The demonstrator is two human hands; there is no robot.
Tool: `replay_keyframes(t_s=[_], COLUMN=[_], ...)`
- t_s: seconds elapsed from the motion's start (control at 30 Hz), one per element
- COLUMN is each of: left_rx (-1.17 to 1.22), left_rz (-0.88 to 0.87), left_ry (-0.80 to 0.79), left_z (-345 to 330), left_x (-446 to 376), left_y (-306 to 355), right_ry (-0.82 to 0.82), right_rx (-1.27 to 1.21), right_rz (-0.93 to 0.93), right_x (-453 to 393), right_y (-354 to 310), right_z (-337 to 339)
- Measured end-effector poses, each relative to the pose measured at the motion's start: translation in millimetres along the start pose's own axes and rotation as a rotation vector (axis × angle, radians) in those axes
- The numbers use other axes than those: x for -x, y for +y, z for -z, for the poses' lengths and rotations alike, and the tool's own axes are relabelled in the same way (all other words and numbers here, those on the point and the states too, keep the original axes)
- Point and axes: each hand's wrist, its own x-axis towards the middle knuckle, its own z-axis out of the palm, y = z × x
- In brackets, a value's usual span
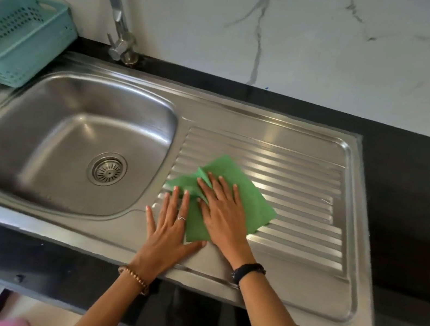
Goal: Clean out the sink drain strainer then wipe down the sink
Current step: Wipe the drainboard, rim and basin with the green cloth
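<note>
A green cloth [245, 194] lies spread on the ribbed drainboard [303, 195] of the steel sink, to the right of the basin [68, 142]. My right hand [223, 213] presses flat on the cloth, fingers spread. My left hand [170, 229] lies flat beside it, fingertips on the cloth's left edge and palm on the steel. The round metal drain strainer [107, 169] sits in the basin's bottom, left of both hands, and looks free of debris.
A curved chrome tap [115, 4] stands behind the basin. A teal perforated plastic basket [17, 39] sits on the black counter [412, 226] at the far left. A marble-patterned wall runs along the back.
</note>
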Motion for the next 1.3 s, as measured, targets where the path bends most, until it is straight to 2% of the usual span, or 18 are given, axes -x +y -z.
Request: replay_keyframes(t_s=[0.17, 0.33, 0.43, 0.6, 0.73, 1.0, 1.13, 1.3], left_rx=[-0.103, -0.158, -0.146, -0.158, -0.165, -0.150, -0.052, 0.084], left_rz=[-0.123, -0.103, -0.119, -0.128, -0.133, -0.080, 0.063, 0.113], left_ry=[-0.055, -0.098, -0.101, -0.126, -0.130, -0.059, -0.021, 0.054], left_z=[-23, -26, -24, -21, -18, -4, 11, 22], left_x=[-4, -4, -4, 0, -1, 6, 15, 24], left_y=[50, 59, 57, 61, 62, 16, -15, -30], right_ry=[0.015, 0.101, 0.115, 0.139, 0.118, 0.118, 0.111, 0.050], right_rx=[0.018, 0.023, -0.009, 0.009, 0.068, 0.062, 0.030, 0.010], right_rz=[-0.186, -0.413, -0.468, -0.589, -0.610, -0.696, -0.593, -0.374], right_x=[43, 89, 94, 111, 127, 84, 70, 18], right_y=[70, 144, 156, 125, 119, 124, 78, -6], right_z=[23, 51, 61, 49, 41, 47, 30, 1])
